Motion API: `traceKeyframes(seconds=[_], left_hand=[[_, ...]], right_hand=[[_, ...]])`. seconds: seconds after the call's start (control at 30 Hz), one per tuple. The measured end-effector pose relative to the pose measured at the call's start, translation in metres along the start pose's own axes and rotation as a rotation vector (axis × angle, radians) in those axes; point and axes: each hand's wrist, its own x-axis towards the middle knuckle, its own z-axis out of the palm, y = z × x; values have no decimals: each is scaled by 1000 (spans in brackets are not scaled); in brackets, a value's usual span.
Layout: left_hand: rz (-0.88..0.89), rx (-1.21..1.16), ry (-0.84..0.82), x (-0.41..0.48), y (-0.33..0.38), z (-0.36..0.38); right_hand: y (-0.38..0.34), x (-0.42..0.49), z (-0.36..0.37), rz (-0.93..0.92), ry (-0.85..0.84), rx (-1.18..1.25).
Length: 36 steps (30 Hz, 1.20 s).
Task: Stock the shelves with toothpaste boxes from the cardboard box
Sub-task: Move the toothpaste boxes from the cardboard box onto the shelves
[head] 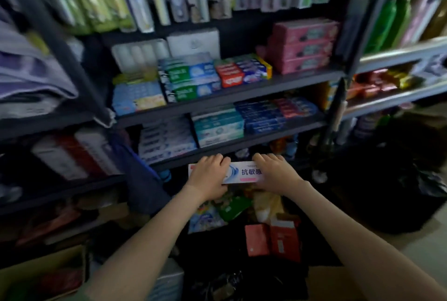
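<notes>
Head view: the dark shelf edge [217,153] runs just behind the knuckles. The level above it is filled to its rim by a white-blue stack [164,141], a teal stack [217,126] and a blue stack [263,117]. The gap beneath the edge is dark and hard to read.

The left grip [208,175] curls over the left end of the white toothpaste box [244,173], fingers across its top edge. The right grip [273,172] curls over the right end likewise. The box lies lengthways between them, just in front of the shelf edge, with only its printed middle showing.

Below the wrists, loose packets [229,206] and red packs [273,240] lie in blurred shadow. A cardboard box [43,274] at lower left is cut off by the frame.
</notes>
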Motion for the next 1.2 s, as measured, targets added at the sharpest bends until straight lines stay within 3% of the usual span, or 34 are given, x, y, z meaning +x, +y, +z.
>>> traceKeyframes(seconds=[0.2,0.4,0.47,0.6,0.77,0.9,1.2], left_hand=[[-273,16,138,-41,-73,-3],[-423,50,309,-23,-127,27],[-503,54,348,-4,-145,51],[-680,51,407,41,-173,102],[-667,77,484,65,-202,139],[-653,104,539,73,-226,154],[-735,236,468,105,-286,165]], right_hand=[[-69,73,-4,-160,66,32],[-97,150,33,-175,123,32],[-102,184,52,-178,193,-8],[-113,248,96,-177,486,-13],[-113,282,136,-150,732,-47],[-117,308,149,-167,765,-63],[-135,378,168,-172,862,-52]])
